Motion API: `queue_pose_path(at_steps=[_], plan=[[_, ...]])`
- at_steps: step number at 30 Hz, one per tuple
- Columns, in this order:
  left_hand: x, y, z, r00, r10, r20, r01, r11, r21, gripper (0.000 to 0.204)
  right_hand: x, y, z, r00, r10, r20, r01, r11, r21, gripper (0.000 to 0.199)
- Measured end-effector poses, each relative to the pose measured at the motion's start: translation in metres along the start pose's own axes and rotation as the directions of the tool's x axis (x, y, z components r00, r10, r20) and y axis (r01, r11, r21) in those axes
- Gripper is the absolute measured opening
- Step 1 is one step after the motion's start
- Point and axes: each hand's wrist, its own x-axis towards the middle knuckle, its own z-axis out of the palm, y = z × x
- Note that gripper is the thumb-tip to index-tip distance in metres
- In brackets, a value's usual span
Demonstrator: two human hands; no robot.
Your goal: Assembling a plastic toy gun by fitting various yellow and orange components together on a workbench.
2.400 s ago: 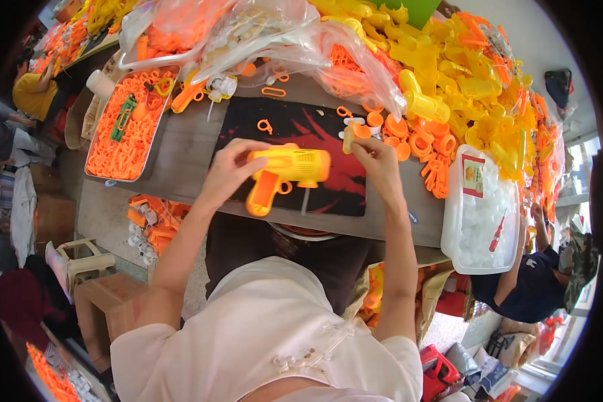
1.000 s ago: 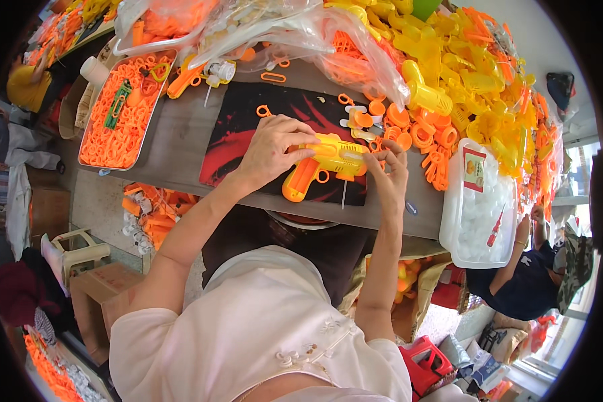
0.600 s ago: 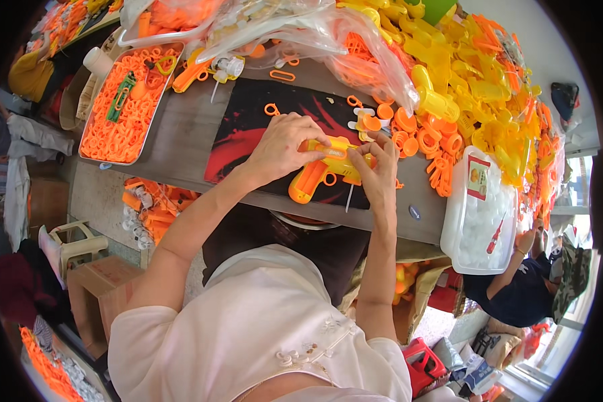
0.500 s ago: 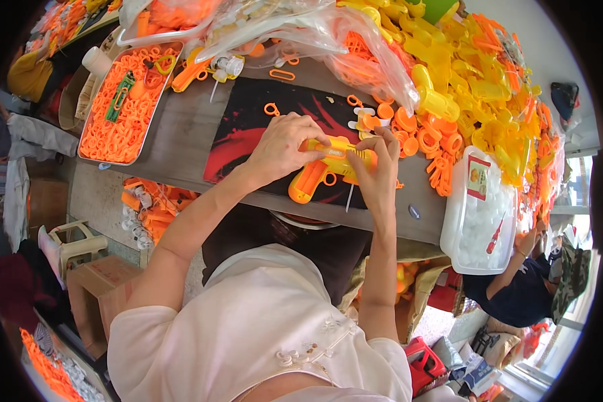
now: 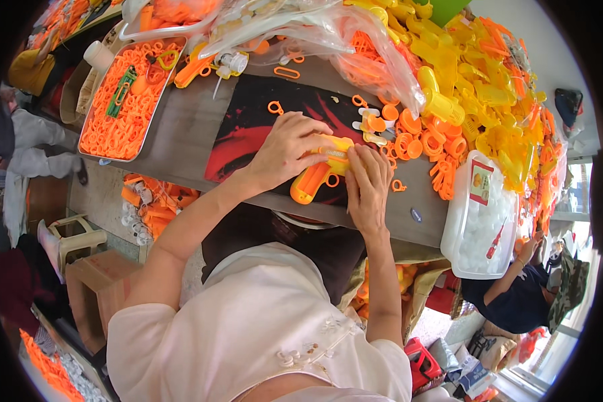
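on the table (image 5: pixel 194 127), over a dark mat (image 5: pixel 261 127), the left hand (image 5: pixel 285 151) grips a yellow-and-orange toy gun (image 5: pixel 318 171) while the right hand (image 5: pixel 367 187) presses flat on it; this looks like assembly, next calling for firm, even pressure.

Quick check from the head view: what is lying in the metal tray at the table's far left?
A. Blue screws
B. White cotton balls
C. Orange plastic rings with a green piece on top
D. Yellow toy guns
C: the tray is filled with orange rings, and a green piece lies on top of them near its far end.
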Motion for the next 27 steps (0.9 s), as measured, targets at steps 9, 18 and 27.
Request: queue_pose_path(at_steps=[9, 18, 27], plan=[[-0.005, -0.008, 0.001, 0.975, 0.217, 0.050, -0.220, 0.973, 0.070, 0.026, 0.019, 0.012, -0.005, 0.887, 0.387, 0.253, -0.458, 0.654, 0.602, 0.033], [-0.006, -0.004, 0.001, 0.971, 0.211, 0.110, -0.218, 0.975, 0.050, 0.026, 0.068, 0.032, -0.018, 0.656, 0.266, 0.707, -0.622, 0.720, 0.306, 0.048], [-0.019, -0.009, 0.002, 0.982, -0.159, -0.104, 0.103, 0.907, -0.408, 0.034, 0.042, 0.021, -0.010, 0.927, -0.059, 0.369, 0.026, 0.995, 0.095, 0.064]])
